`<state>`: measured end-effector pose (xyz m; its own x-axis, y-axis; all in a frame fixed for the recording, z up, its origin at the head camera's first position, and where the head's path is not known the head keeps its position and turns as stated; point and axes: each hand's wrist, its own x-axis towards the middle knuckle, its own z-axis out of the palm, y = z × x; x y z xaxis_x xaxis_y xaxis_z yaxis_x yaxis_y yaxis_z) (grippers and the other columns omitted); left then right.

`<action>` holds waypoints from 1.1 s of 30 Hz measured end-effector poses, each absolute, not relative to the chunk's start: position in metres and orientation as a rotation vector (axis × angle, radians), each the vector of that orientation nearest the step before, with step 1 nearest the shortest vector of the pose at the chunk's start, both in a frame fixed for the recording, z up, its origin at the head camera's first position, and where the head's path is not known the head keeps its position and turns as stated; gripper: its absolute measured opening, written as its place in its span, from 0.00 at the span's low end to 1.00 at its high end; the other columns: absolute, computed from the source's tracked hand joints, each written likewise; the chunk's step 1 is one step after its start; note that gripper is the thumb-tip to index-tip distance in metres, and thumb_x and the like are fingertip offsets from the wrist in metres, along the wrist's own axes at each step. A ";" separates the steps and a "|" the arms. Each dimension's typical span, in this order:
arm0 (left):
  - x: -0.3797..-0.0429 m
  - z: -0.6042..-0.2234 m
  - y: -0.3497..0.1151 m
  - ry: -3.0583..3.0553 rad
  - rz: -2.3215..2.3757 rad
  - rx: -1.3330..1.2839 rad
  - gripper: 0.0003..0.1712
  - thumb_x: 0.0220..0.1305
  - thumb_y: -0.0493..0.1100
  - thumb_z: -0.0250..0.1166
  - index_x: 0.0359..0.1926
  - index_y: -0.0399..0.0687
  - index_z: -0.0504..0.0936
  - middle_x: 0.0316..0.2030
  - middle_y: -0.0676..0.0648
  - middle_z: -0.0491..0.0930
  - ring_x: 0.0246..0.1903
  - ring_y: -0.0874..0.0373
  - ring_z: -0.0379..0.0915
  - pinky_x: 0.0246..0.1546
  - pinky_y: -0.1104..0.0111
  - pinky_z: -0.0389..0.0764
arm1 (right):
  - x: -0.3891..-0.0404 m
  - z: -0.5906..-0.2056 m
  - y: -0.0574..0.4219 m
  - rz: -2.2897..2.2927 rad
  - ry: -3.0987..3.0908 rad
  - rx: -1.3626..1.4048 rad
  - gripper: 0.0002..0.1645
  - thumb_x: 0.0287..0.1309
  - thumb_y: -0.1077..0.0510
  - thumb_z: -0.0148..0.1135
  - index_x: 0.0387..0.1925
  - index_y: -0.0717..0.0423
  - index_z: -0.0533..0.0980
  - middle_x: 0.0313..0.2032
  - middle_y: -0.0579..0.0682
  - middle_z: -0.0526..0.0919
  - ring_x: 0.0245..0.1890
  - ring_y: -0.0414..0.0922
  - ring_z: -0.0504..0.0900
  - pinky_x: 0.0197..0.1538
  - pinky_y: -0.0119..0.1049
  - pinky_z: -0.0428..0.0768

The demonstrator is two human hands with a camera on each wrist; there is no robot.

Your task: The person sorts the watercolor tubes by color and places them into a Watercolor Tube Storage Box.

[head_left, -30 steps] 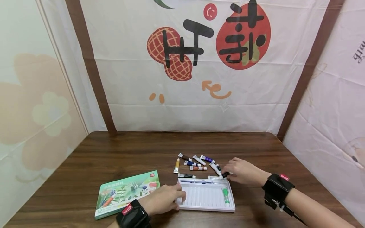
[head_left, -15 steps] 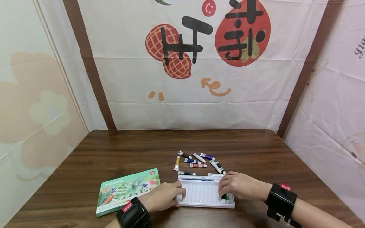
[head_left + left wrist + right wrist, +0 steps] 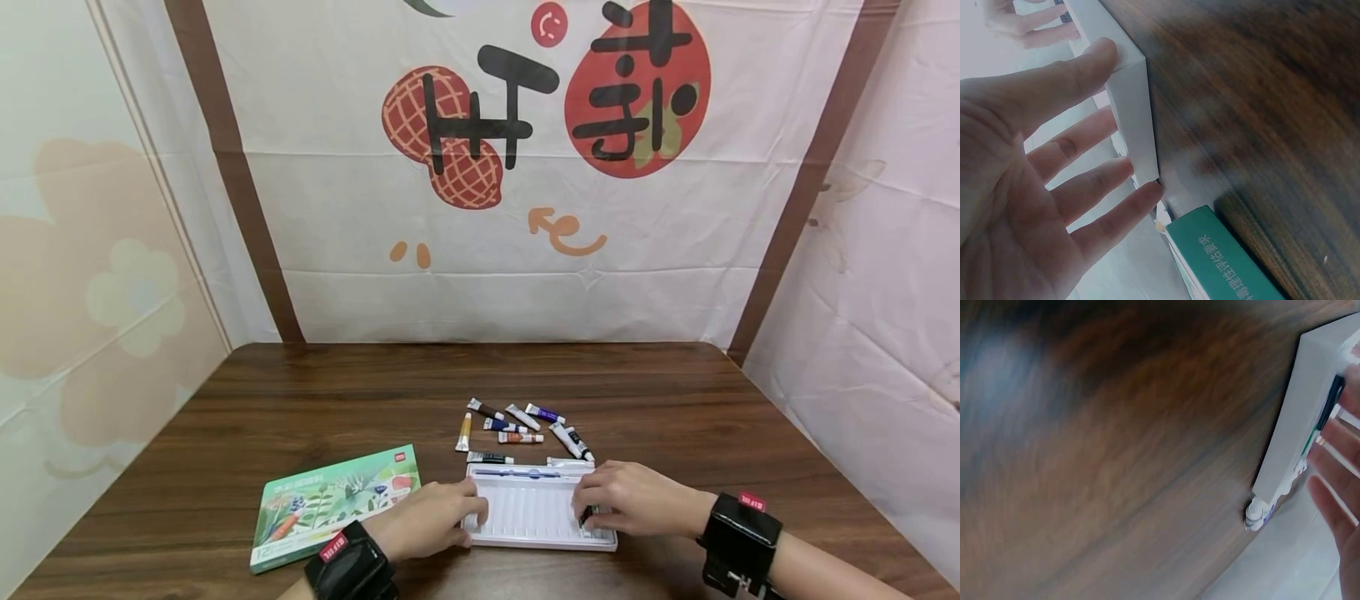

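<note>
White tray (image 3: pixel 525 507) before me; my left hand (image 3: pixel 431 522), fingers loosely extended, touches its left end; my right hand (image 3: pixel 624 500), fingers bent, pinches a dark tube (image 3: pixel 1330 402) inside the tray's right end; more tubes (image 3: pixel 519 437) lie beyond the far edge.

The person's left grip (image 3: pixel 438 518) and right grip (image 3: pixel 626 497) are both bare. Behind the left one, a glossy black, boxy wrist unit (image 3: pixel 351 568) with softly rounded edges bears a small rectangular red tag (image 3: pixel 333 547) with white lettering, too small to read. Its squarish black counterpart (image 3: pixel 741 542) wraps the other arm, with a matching red tag (image 3: pixel 752 502) along its upper edge and a small silver-coloured metal fitting (image 3: pixel 738 581) low down. The right forearm (image 3: pixel 828 573) is bare.
</note>
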<state>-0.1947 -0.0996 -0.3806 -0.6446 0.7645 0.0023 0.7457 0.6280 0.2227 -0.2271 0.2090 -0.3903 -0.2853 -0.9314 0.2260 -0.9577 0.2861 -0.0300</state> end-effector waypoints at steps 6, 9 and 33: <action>-0.195 -0.380 -0.100 2.751 0.305 1.275 0.09 0.52 0.42 0.68 0.33 0.54 0.76 0.30 0.57 0.67 0.24 0.67 0.63 0.26 0.73 0.67 | -0.224 -0.392 0.206 0.302 -2.432 1.697 0.04 0.52 0.53 0.65 0.32 0.44 0.78 0.37 0.35 0.77 0.41 0.33 0.74 0.43 0.32 0.72; -0.195 -0.380 -0.101 2.750 0.301 1.266 0.09 0.52 0.42 0.69 0.33 0.54 0.76 0.30 0.57 0.66 0.24 0.67 0.62 0.26 0.73 0.66 | -0.223 -0.393 0.203 0.277 -2.401 1.687 0.06 0.50 0.53 0.67 0.30 0.45 0.78 0.34 0.36 0.77 0.38 0.31 0.74 0.39 0.26 0.72; -0.195 -0.382 -0.099 2.774 0.277 1.302 0.10 0.50 0.42 0.70 0.32 0.55 0.76 0.30 0.57 0.68 0.25 0.67 0.63 0.27 0.73 0.67 | -0.242 -0.381 0.205 0.420 -2.556 1.615 0.05 0.57 0.58 0.61 0.36 0.48 0.79 0.37 0.38 0.77 0.39 0.34 0.74 0.39 0.30 0.73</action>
<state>-0.1952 -0.0993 -0.3823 -0.6402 0.7680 0.0176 0.7563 0.6260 0.1900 -0.2421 0.2047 -0.3813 -0.4371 -0.8721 0.2201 -0.8966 0.4033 -0.1828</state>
